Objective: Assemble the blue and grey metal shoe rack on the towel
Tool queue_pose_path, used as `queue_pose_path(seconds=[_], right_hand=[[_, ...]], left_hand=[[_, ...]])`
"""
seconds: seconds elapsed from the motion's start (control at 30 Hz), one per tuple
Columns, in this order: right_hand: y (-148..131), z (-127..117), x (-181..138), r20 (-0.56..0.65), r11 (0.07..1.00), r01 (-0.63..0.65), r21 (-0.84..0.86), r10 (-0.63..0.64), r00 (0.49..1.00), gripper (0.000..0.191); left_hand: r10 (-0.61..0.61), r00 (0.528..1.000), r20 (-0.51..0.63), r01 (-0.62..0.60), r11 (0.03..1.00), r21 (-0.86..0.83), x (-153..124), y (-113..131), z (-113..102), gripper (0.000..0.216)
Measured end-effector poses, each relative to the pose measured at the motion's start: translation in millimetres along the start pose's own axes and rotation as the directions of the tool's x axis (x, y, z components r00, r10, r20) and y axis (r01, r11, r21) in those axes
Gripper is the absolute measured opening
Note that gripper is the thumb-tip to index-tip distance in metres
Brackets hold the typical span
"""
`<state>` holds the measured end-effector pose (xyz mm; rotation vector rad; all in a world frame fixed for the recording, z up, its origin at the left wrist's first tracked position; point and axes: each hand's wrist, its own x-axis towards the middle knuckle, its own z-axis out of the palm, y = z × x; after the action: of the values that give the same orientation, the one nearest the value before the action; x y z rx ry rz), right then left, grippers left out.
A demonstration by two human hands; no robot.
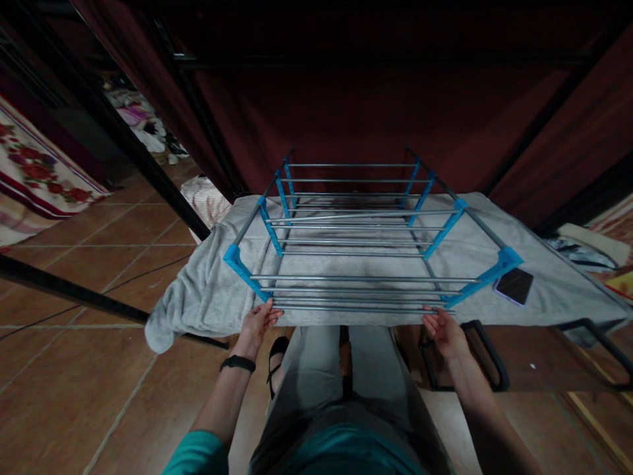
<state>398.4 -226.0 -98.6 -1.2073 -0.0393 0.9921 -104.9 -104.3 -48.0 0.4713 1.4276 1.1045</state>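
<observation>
A metal rack (363, 279) with silvery tubes and blue plastic brackets lies on a grey cloth (489, 227) draped over a long board. At the rack's near left corner, the fingers of my left hand (258, 323) are closed around the end of the lowest front tube. My right hand (445, 333) pinches the right end of that front tube, its thumb and fingertips pressed together. Beside the rack's right bracket, a dark phone (515, 285) with a pale purple edge rests on the cloth.
Dark red fabric (321, 112) in a black frame stands right behind the board. A black bar (74, 290) crosses at the left, and a thin cable (143, 269) runs over the brown tiles. Black looped tubing (494, 359) sticks out below the board at the right.
</observation>
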Motion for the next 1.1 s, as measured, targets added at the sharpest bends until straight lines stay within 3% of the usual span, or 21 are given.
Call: queue_pose_path(seconds=[0.6,0.83,1.1], right_hand=[[1,-1,-2,0.018,1.0,0.019,-0.003,-0.019,1.0,0.005],[-4,6,-4,-0.038,1.0,-0.028,-0.009,0.027,0.999,0.009],[-3,3,-6,-0.003,1.0,-0.001,0.004,0.001,1.0,0.004]], left_hand=[[-0.002,0.999,0.032,0.005,0.995,-0.104,-3,-3,-5,0.012],[-0.019,0.999,0.025,0.022,0.996,-0.087,-3,-2,-3,0.012],[-0.036,0.999,0.018,0.036,0.998,-0.054,-5,0,-2,0.009]])
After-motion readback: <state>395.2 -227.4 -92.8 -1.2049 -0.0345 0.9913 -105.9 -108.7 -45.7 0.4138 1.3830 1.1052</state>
